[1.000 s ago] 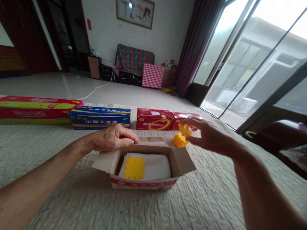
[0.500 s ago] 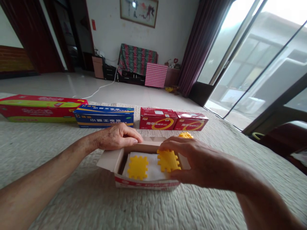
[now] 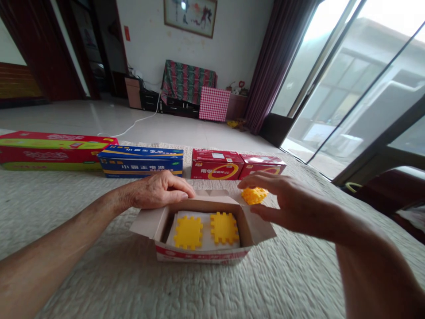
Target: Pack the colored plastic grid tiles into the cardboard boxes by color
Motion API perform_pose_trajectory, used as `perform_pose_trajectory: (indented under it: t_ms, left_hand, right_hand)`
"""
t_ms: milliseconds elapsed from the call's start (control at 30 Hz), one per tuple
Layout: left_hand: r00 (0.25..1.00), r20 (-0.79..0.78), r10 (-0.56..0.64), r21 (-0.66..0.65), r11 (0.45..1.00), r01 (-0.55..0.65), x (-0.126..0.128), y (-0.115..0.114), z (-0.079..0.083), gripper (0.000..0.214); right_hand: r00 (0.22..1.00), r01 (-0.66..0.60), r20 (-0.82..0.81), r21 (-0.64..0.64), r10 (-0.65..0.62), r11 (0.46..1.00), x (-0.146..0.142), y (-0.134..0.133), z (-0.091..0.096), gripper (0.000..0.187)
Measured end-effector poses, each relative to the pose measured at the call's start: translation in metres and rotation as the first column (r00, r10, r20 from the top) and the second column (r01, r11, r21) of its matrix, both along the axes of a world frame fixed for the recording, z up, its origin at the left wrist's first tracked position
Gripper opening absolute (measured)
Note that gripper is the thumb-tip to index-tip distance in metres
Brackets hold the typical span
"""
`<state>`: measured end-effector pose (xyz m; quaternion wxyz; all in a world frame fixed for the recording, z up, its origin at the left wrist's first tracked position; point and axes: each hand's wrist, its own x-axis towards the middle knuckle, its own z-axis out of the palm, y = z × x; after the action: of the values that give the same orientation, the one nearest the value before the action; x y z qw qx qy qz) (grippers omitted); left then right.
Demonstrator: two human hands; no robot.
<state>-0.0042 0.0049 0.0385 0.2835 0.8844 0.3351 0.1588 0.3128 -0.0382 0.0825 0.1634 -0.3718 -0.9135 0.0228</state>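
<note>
An open cardboard box [image 3: 203,255] with a red-and-white front stands before me, its flaps folded outward. Two flat yellow toothed puzzle tiles [image 3: 188,232] lie side by side inside on white paper [image 3: 206,230]. My left hand [image 3: 162,189] has its fingers curled over the far flap [image 3: 212,197], at its left part. To the box's upper right, my right hand [image 3: 282,195] reaches around a small pile of yellow toothed pieces [image 3: 254,195]. Its thumb and fingers are apart on either side of the pile; I see no firm grip.
Beyond the box stand a long red-and-green box [image 3: 56,150], a blue battery box [image 3: 141,161] and two red battery boxes [image 3: 215,164] in a row. All rest on a quilted cream cover [image 3: 212,292]. Glass doors [image 3: 345,88] are at the right.
My right hand has let go of the right tile inside the box and moved up and right to the yellow pile. The left hand stays on the flap.
</note>
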Motion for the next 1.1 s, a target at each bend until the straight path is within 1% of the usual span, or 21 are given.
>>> perform_pose_trajectory:
  t_ms: [67, 100, 233, 333, 400, 467, 600, 667, 800, 900, 967, 1033, 1100]
  left_hand:
    - [1.0, 0.002, 0.009, 0.006, 1.0, -0.009, 0.0, 0.0, -0.001, 0.026]
    - [1.0, 0.004, 0.016, 0.01, 1.0, -0.016, 0.0, 0.0, -0.002, 0.026]
    - [0.999, 0.018, 0.028, 0.012, 1.0, -0.028, 0.001, 0.0, -0.002, 0.025]
    - [0.999, 0.023, 0.027, 0.006, 1.0, -0.027, 0.002, -0.001, -0.002, 0.026]
    - [0.999, 0.021, 0.029, 0.003, 1.0, -0.029, 0.002, 0.0, -0.001, 0.026]
    - [0.999, 0.018, 0.033, 0.0, 0.999, -0.033, 0.002, 0.0, -0.002, 0.026]
    - [0.999, 0.012, 0.035, 0.0, 0.999, -0.035, 0.001, 0.0, -0.003, 0.026]
    - [1.0, 0.009, 0.029, -0.001, 1.0, -0.029, 0.0, 0.0, -0.003, 0.026]
    - [1.0, 0.007, 0.02, -0.007, 1.0, -0.02, 0.0, 0.0, -0.002, 0.026]
    - [1.0, 0.002, 0.029, -0.01, 1.0, -0.029, 0.0, 0.0, -0.002, 0.026]
    - [1.0, -0.003, 0.03, -0.014, 0.999, -0.03, 0.0, 0.001, -0.002, 0.027]
    - [0.999, -0.007, 0.033, -0.024, 0.999, -0.033, 0.0, 0.001, -0.002, 0.027]
    - [0.999, -0.006, 0.034, -0.039, 0.999, -0.034, -0.001, 0.001, -0.002, 0.027]
  right_hand:
    - [1.0, 0.022, 0.008, 0.034, -0.022, 0.999, 0.018, 0.015, -0.003, 0.052]
    - [0.999, 0.035, 0.03, 0.031, -0.036, 0.999, 0.028, 0.023, -0.007, 0.056]
    - [0.972, 0.182, 0.156, -0.045, -0.173, 0.982, 0.056, 0.049, -0.031, 0.071]
    - [0.945, 0.267, 0.218, -0.083, -0.244, 0.96, 0.062, 0.059, -0.048, 0.075]
    - [0.944, 0.268, 0.222, -0.078, -0.245, 0.96, 0.06, 0.062, -0.054, 0.076]
    - [0.948, 0.255, 0.216, -0.072, -0.235, 0.964, 0.056, 0.062, -0.056, 0.076]
    - [0.937, 0.287, 0.229, -0.082, -0.263, 0.954, 0.047, 0.061, -0.053, 0.072]
    - [0.941, 0.282, 0.215, -0.078, -0.26, 0.956, 0.044, 0.061, -0.052, 0.068]
    - [0.953, 0.263, 0.174, -0.066, -0.249, 0.963, 0.048, 0.062, -0.049, 0.065]
    - [0.953, 0.278, 0.122, 0.015, -0.278, 0.96, 0.047, 0.056, -0.036, 0.057]
    - [0.964, 0.26, 0.033, 0.076, -0.263, 0.963, 0.036, 0.045, -0.022, 0.05]
    - [0.977, 0.201, -0.086, 0.1, -0.193, 0.974, 0.017, 0.028, -0.008, 0.046]
    - [0.98, 0.117, -0.176, 0.113, -0.096, 0.987, -0.006, 0.008, 0.001, 0.046]
